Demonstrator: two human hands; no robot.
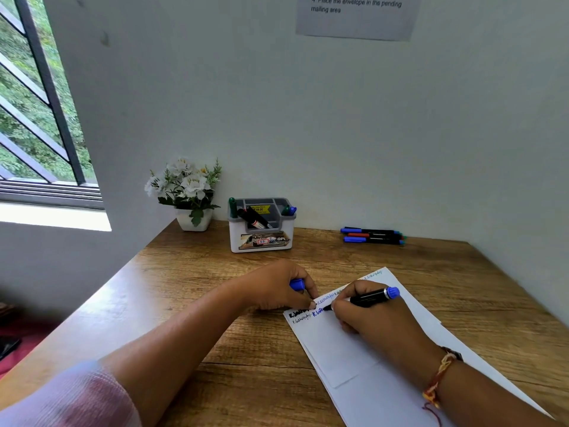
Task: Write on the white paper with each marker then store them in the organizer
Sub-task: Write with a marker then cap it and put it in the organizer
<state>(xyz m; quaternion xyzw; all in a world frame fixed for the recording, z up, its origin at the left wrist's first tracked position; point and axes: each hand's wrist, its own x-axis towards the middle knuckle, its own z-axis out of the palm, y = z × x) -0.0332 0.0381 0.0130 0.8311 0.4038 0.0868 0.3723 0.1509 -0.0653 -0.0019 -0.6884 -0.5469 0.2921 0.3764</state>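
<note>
The white paper (363, 359) lies on the wooden desk in front of me, with lines of black and blue writing near its top left corner. My right hand (369, 315) grips a black marker with a blue end (374, 297), its tip on the paper beside fresh blue letters. My left hand (283, 288) holds the blue cap (297, 285) in curled fingers, and its fingertips press the paper's corner. The grey and white organizer (261, 226) stands at the back of the desk with several markers in it. Three more markers (372, 235) lie at the back right.
A white pot of white flowers (191, 195) stands left of the organizer in the corner. Walls close the desk (215, 303) at the back and right. A window is on the left. A printed sheet (357, 16) hangs on the wall above.
</note>
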